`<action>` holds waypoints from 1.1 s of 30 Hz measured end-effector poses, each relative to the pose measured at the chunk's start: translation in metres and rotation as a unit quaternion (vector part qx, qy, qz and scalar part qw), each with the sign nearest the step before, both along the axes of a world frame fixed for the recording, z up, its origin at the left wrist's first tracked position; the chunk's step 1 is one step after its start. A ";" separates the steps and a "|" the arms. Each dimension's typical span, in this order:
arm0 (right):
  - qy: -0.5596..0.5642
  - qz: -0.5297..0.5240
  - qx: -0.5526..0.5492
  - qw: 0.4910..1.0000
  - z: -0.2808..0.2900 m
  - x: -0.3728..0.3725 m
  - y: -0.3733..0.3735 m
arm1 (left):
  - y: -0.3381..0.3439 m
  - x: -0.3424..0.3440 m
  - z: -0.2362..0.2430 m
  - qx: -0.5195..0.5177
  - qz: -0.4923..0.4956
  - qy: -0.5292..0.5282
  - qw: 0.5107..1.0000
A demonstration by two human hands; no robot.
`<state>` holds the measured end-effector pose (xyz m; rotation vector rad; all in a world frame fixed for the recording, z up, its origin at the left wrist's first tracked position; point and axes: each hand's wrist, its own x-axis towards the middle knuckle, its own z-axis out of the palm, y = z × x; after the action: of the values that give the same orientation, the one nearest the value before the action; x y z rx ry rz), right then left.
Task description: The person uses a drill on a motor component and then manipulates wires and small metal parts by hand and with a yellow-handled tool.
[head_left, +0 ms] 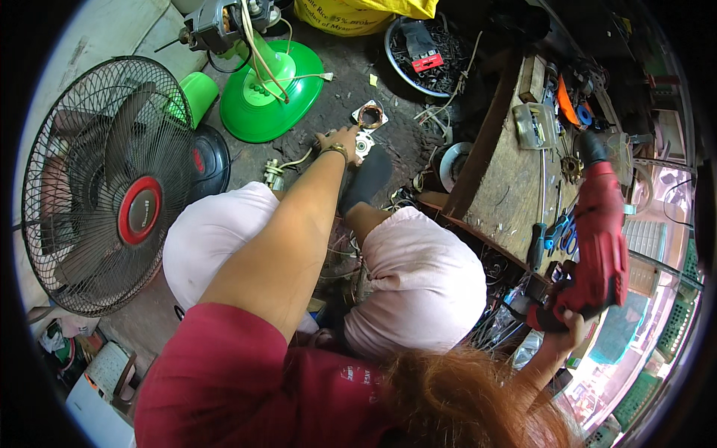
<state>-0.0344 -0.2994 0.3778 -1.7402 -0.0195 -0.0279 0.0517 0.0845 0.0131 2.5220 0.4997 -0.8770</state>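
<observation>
My left hand (337, 139) reaches down to the floor, fingers bent against a white metal motor plate (364, 145) with a round centre, partly hidden by the hand. Just above it lies a similar white plate holding a ring of copper winding (371, 116). My dark-socked foot (367, 179) is beside the lower plate. In my right hand (567, 328), raised at the right, is a red and black power drill (601, 231), gripped at its handle, nose pointing up.
A caged fan (93, 179), green fan stand (269, 108) with exposed motor (216, 26) and yellow sack (362, 11) surround the floor space. A basin of dark hardware (444, 67) sits behind. A wooden workbench (500, 201) with tools runs along the right.
</observation>
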 end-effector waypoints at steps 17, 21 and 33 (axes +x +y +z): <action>0.369 0.196 -0.027 0.908 -0.137 0.082 0.135 | 0.006 0.008 -0.001 -0.024 0.000 0.037 0.999; 0.327 0.201 -0.074 0.920 -0.146 0.086 0.148 | 0.013 0.008 -0.001 -0.027 -0.020 0.048 0.998; 0.339 0.224 -0.051 0.912 -0.139 0.105 0.144 | 0.004 0.016 0.014 0.027 -0.053 0.085 0.995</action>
<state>0.0705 -0.1551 0.2392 -1.7311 0.0921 0.9284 0.0676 0.0886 0.0270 2.5544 0.4495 -1.1401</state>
